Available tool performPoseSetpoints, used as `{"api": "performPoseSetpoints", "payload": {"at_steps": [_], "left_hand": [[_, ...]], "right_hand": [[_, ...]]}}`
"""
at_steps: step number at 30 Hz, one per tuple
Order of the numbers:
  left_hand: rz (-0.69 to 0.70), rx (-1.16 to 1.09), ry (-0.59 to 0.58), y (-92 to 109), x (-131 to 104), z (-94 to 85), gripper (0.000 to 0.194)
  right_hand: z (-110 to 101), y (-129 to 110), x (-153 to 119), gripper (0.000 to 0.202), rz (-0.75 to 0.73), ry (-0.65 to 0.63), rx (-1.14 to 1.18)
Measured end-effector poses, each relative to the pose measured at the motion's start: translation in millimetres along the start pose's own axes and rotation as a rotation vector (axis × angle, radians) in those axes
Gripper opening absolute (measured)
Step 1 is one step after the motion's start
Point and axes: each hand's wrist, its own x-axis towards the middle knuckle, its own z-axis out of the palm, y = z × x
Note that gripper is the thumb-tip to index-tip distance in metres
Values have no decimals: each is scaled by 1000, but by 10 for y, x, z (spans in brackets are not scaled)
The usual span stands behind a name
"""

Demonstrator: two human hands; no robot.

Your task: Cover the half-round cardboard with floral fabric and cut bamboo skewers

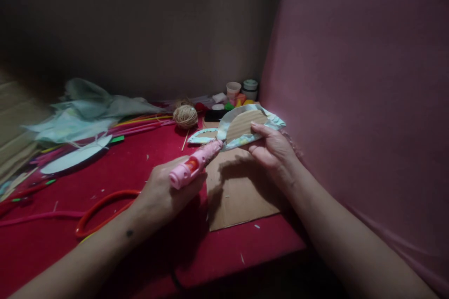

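The person's left hand (171,189) is wrapped around a pink glue gun (192,167), its nozzle end reaching up to the lower left edge of a cardboard piece (246,123) edged with pale blue fabric. It looks as if the tip meets that edge, though the spot is too blurred for me to be sure. The right hand (271,147) pinches the piece at its right side, thumb on the bare cardboard face and fingers underneath, holding it up over a flat cardboard sheet (245,196) on the red worktop (140,261).

Taking the ball of twine (185,117) as my landmark, a smaller fabric-edged piece (206,136) lies just to its right and nearer the person, with a thin stick (184,141) in front of the ball. A dark flat object (214,116) sits right of it, and beyond that, farther right, stand a clear cup (233,88) and a lidded jar (250,88). Left of the ball spreads crumpled pale fabric (91,107), with a white oval piece (77,154) nearer the person. A red-orange loop (82,224) lies nearer still, beside the left forearm.
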Motion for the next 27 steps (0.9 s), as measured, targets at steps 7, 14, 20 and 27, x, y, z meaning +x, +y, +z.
{"api": "performPoseSetpoints", "payload": {"at_steps": [7, 14, 20, 27], "left_hand": [[-5, 12, -3, -9, -4, 15, 51], [6, 31, -7, -15, -15, 10, 49], [12, 42, -18, -18, -10, 3, 50], [1, 51, 10, -25, -7, 12, 50]], "right_hand": [[18, 0, -7, 27, 16, 8, -19], [-2, 0, 29, 28, -16, 37, -8], [-16, -6, 32, 28, -28, 31, -13], [7, 9, 5, 28, 1, 5, -14]]}}
